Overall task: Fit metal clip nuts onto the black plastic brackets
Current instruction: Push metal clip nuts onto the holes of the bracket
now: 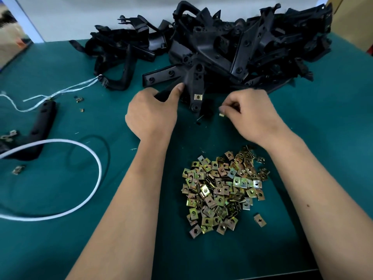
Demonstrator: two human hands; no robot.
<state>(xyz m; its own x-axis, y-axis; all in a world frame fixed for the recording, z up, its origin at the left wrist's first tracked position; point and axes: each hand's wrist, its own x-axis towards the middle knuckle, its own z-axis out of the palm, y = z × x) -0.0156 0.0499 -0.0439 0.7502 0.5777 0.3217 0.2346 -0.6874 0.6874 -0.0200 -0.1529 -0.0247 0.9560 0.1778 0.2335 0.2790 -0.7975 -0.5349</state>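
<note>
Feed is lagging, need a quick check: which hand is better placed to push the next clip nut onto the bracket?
Right. The right hand already pinches a clip nut beside the bracket. The left hand grips that bracket, steadying it. One fitted nut is on it already.

My left hand and right hand are bare, with no gloves or rings that I can see; both wrists carry nothing, neither watch nor band; my forearms are uncovered all the way down to the bottom edge, no sleeve showing; my nails are short.
</note>
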